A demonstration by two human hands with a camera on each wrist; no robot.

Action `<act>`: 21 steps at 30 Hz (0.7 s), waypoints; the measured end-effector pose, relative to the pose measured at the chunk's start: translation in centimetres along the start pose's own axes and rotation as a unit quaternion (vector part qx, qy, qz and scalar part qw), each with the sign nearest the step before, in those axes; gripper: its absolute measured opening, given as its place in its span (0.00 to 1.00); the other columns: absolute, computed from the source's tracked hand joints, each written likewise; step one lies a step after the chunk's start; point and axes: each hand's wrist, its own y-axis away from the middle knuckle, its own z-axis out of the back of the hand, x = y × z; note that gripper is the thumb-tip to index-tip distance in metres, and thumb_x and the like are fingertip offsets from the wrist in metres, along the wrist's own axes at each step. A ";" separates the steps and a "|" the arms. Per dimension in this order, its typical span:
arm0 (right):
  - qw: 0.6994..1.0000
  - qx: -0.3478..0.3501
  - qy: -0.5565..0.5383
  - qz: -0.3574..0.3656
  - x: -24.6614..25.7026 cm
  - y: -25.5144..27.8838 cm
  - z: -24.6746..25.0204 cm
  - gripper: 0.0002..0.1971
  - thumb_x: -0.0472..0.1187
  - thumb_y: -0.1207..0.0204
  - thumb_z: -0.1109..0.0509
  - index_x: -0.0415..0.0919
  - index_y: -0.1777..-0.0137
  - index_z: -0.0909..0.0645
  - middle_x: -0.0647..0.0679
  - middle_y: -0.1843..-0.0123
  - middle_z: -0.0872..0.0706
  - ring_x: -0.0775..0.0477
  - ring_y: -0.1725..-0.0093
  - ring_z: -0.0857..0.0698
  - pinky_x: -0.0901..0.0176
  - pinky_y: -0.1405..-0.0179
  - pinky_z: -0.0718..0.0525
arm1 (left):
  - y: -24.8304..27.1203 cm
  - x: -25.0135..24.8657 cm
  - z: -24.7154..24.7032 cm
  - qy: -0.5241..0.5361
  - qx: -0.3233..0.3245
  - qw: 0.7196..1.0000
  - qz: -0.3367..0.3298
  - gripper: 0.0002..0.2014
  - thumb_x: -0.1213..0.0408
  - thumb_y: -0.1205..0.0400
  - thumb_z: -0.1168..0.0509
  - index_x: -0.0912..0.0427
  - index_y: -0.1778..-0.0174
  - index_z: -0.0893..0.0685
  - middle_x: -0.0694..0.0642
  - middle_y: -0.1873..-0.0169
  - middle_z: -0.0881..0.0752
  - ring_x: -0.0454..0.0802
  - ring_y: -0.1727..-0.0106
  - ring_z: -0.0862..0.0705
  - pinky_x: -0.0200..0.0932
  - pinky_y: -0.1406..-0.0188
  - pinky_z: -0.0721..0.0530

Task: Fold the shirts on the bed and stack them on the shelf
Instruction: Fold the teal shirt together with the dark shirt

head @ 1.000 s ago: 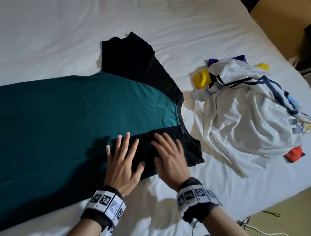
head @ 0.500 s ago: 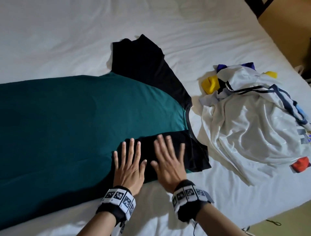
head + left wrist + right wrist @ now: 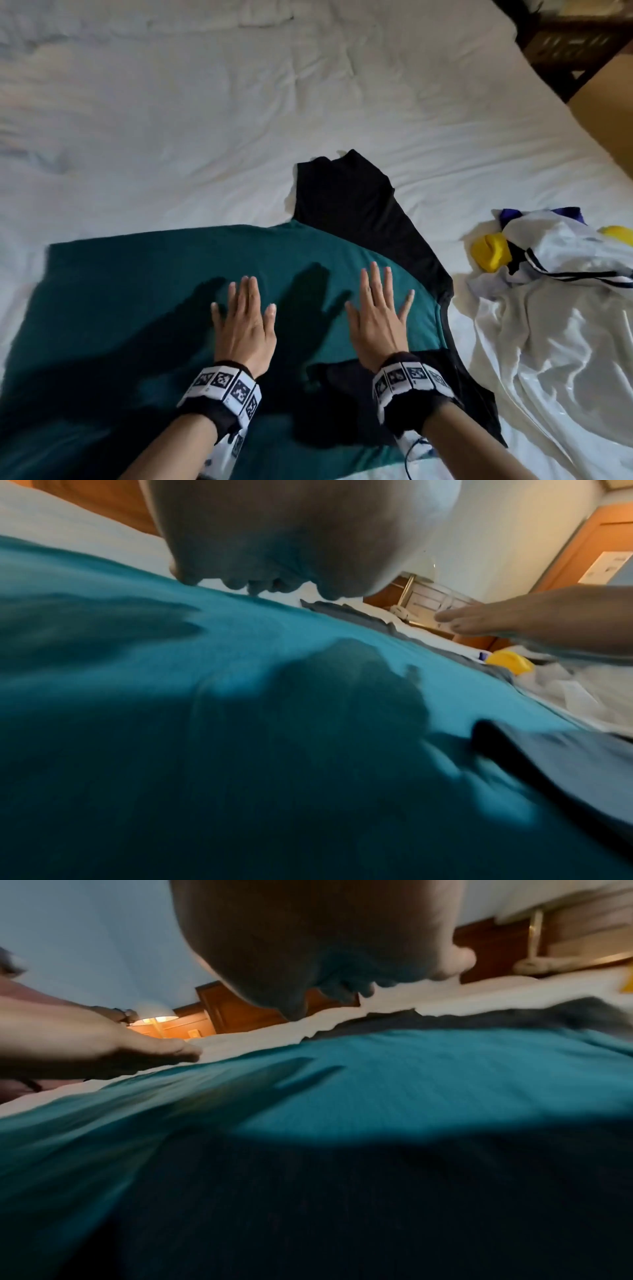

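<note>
A teal shirt [image 3: 137,274] with black sleeves lies spread flat on the white bed [image 3: 239,102]. Its near black sleeve [image 3: 445,404] is folded in over the body; the far black sleeve [image 3: 346,202] sticks out on the sheet. My left hand [image 3: 243,315] lies flat, fingers straight, over the middle of the teal cloth. My right hand [image 3: 380,305] is spread flat on the teal near the collar. The wrist views show the teal shirt [image 3: 240,669] [image 3: 411,1083] close beneath each palm. Neither hand holds anything.
A crumpled pile of white shirts [image 3: 565,325] with dark stripes, yellow [image 3: 489,253] and purple parts lies on the bed to the right. Dark wooden furniture [image 3: 565,44] stands past the bed's far right corner. A lit lamp [image 3: 154,1018] stands beyond the bed.
Both hands have slid from the folded near black sleeve forward onto the teal body and spread apart. My view has tilted up, showing more of the bed.
</note>
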 end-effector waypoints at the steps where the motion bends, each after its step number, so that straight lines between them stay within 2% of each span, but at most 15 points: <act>1: 1.000 0.012 0.008 0.012 0.9 -2.7 0.6 0.34 0.58 0.18 0.61 0.45 0.14 0.53 0.52 0.12 0.58 0.49 0.15 0.66 0.29 0.21 0.68 | -2.0 -0.5 1.0 0.005 -0.001 1.000 0.000 0.30 0.51 0.11 0.57 0.57 0.14 0.55 0.55 0.14 0.48 0.52 0.14 0.52 0.60 0.17 0.53; 4: 0.998 0.036 0.013 0.043 3.1 -10.5 1.9 0.29 0.49 0.13 0.52 0.43 0.14 0.50 0.51 0.12 0.54 0.47 0.14 0.61 0.30 0.19 0.61 | -7.6 -1.2 2.9 0.008 -0.044 0.999 -0.020 0.26 0.60 0.12 0.48 0.59 0.17 0.39 0.63 0.24 0.27 0.60 0.23 0.31 0.57 0.26 0.33; 6: 0.996 0.035 0.040 0.069 3.8 -15.1 2.2 0.28 0.42 0.14 0.48 0.41 0.14 0.48 0.50 0.13 0.51 0.46 0.14 0.58 0.29 0.19 0.57 | -10.6 -1.1 3.5 -0.001 -0.061 0.997 -0.041 0.22 0.65 0.15 0.44 0.62 0.23 0.29 0.64 0.32 0.21 0.63 0.30 0.25 0.58 0.33 0.27; 8: 0.992 0.036 0.078 0.090 4.0 -19.1 2.3 0.30 0.36 0.16 0.46 0.41 0.15 0.48 0.49 0.13 0.50 0.45 0.14 0.56 0.29 0.19 0.56 | -13.0 -1.0 3.9 -0.010 -0.075 0.996 -0.050 0.20 0.68 0.18 0.42 0.63 0.29 0.25 0.64 0.35 0.20 0.64 0.33 0.25 0.58 0.34 0.27; 11: 0.989 0.045 0.105 0.092 4.3 -24.4 3.1 0.34 0.31 0.21 0.43 0.41 0.15 0.47 0.50 0.13 0.50 0.45 0.14 0.56 0.30 0.19 0.53 | -15.4 -0.8 3.8 -0.038 -0.083 0.994 -0.060 0.21 0.68 0.18 0.41 0.63 0.27 0.26 0.61 0.30 0.23 0.61 0.29 0.27 0.56 0.27 0.32; 14: 0.988 0.061 0.123 0.074 5.1 -28.0 3.7 0.33 0.35 0.18 0.40 0.44 0.15 0.48 0.50 0.14 0.49 0.45 0.14 0.54 0.27 0.20 0.52 | -17.0 -0.4 3.4 -0.060 -0.073 0.993 -0.068 0.18 0.67 0.18 0.42 0.62 0.31 0.23 0.61 0.34 0.21 0.60 0.33 0.25 0.54 0.29 0.31; 16: 0.977 0.094 0.166 0.094 5.7 -29.3 3.8 0.34 0.37 0.17 0.40 0.44 0.14 0.52 0.49 0.14 0.47 0.43 0.14 0.55 0.21 0.23 0.57 | -17.4 -0.2 3.3 -0.065 -0.068 0.993 -0.068 0.16 0.65 0.20 0.40 0.62 0.37 0.20 0.61 0.40 0.19 0.62 0.37 0.23 0.56 0.31 0.30; 18: 0.958 0.103 0.240 0.123 6.1 -30.0 3.8 0.37 0.40 0.19 0.37 0.42 0.15 0.52 0.46 0.17 0.37 0.42 0.14 0.51 0.14 0.29 0.64 | -17.4 -0.3 3.3 -0.061 -0.065 0.994 -0.069 0.17 0.61 0.22 0.37 0.61 0.38 0.19 0.60 0.42 0.18 0.61 0.38 0.24 0.55 0.31 0.29; 19: 0.951 0.092 0.266 0.126 6.2 -30.2 3.9 0.34 0.39 0.19 0.37 0.42 0.16 0.48 0.45 0.22 0.30 0.41 0.16 0.45 0.12 0.32 0.65 | -17.3 -0.3 3.3 -0.054 -0.061 0.994 -0.068 0.18 0.60 0.22 0.36 0.60 0.37 0.20 0.59 0.42 0.18 0.60 0.37 0.24 0.53 0.32 0.29; 21: 0.948 0.068 0.290 0.112 6.1 -30.3 4.3 0.22 0.35 0.19 0.41 0.42 0.25 0.30 0.45 0.36 0.19 0.40 0.24 0.30 0.11 0.30 0.64 | -17.1 -0.3 3.5 -0.031 -0.057 0.997 -0.052 0.18 0.58 0.21 0.34 0.57 0.36 0.22 0.56 0.42 0.17 0.58 0.37 0.23 0.50 0.35 0.27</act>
